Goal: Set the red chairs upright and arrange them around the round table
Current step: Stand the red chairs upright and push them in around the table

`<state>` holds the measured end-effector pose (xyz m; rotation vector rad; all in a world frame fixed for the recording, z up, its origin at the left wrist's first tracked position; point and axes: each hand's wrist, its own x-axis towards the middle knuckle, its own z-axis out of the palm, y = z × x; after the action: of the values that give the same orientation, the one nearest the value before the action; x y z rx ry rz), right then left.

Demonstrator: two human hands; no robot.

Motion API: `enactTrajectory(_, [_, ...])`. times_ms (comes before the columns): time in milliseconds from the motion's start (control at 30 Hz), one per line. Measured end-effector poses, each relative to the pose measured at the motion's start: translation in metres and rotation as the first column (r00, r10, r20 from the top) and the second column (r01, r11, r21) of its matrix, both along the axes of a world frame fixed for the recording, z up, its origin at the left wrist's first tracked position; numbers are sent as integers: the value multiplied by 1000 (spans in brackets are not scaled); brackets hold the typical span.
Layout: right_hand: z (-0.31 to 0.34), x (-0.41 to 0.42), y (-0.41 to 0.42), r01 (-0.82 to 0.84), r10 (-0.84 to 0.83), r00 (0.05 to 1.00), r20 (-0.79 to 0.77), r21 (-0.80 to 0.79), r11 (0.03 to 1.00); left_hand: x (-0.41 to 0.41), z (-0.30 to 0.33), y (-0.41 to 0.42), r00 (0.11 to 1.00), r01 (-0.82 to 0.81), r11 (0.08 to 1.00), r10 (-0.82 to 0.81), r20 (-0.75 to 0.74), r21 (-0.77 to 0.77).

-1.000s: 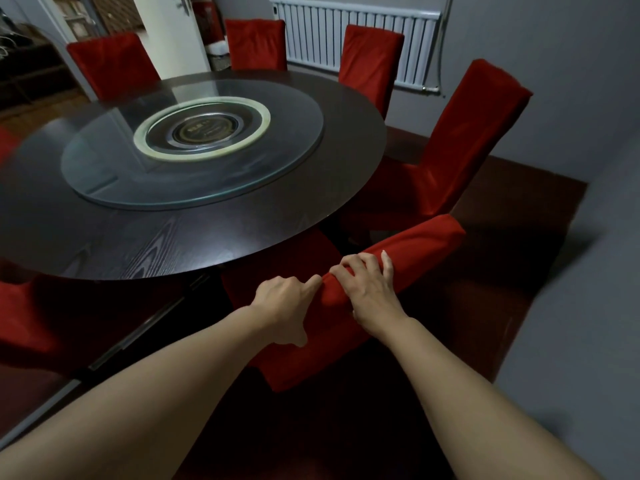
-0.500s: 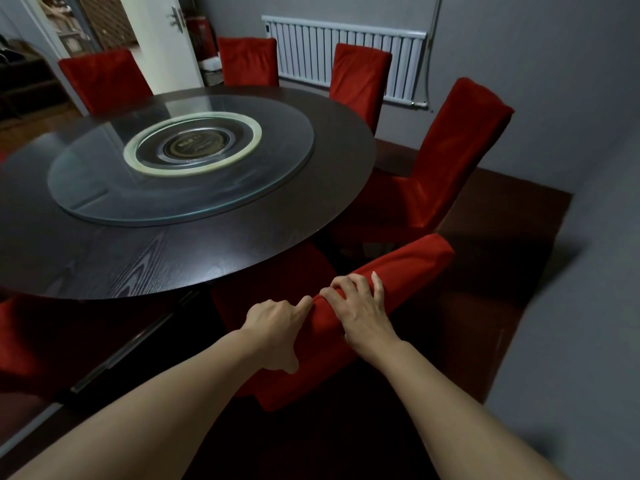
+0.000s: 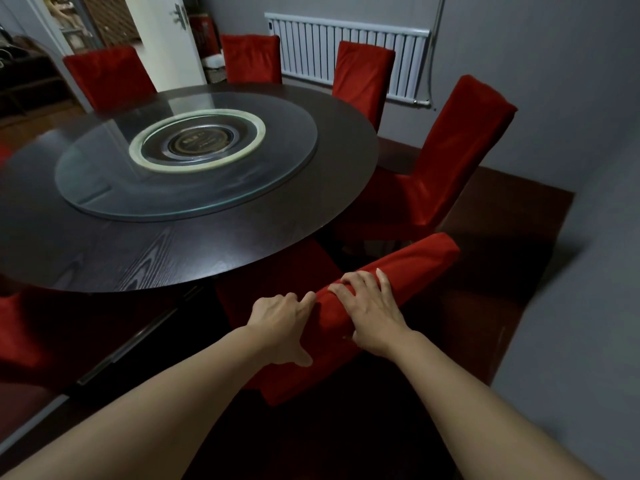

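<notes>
The round dark wooden table (image 3: 214, 251) carries a glass turntable (image 3: 187, 157). Just below its near edge stands a red-covered chair (image 3: 408, 268), its seat tucked under the table and its backrest top toward me. My left hand (image 3: 282, 323) grips the left part of that backrest top, fingers curled round it. My right hand (image 3: 370, 310) holds the top beside it, fingers wrapped over the edge. Several other red chairs stand upright around the table: one at the right (image 3: 453, 161), others at the back (image 3: 362, 77) (image 3: 251, 58) (image 3: 107, 76).
A grey wall (image 3: 571, 306) runs close along the right, leaving a narrow strip of dark red floor (image 3: 485, 271). A white radiator (image 3: 346, 53) hangs on the back wall. A pale door (image 3: 162, 39) stands open at the back left. Another red chair (image 3: 20, 330) sits at the left edge.
The view has tilted upward slightly, so the table and chairs sit lower in frame. Both hands keep their hold on the backrest top; the chair barely moves.
</notes>
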<state>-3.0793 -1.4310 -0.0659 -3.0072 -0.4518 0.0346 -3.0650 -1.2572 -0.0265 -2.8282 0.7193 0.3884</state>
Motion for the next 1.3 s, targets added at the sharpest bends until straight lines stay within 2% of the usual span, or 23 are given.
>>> enactTrajectory(100, [9, -2, -10, -39, 42, 997, -67, 37, 999, 6, 6, -2, 997, -71, 992, 67, -41, -105])
enactTrajectory(200, [25, 0, -27, -43, 50, 995, -83, 83, 996, 16, 11, -12, 997, -76, 981, 75, -12, -180])
enactTrajectory(467, [56, 33, -79, 85, -85, 996, 3, 46, 995, 42, 29, -53, 999, -33, 953, 39, 17, -303])
enactTrajectory(800, [69, 71, -128, 188, -188, 982, 11, 32, 982, 95, 56, -111, 998, 39, 951, -19, 67, -307])
enactTrajectory(1300, [82, 203, -249, 285, -286, 957, -44, -28, 958, 254, 47, -233, 998, 14, 934, -33, -49, -357])
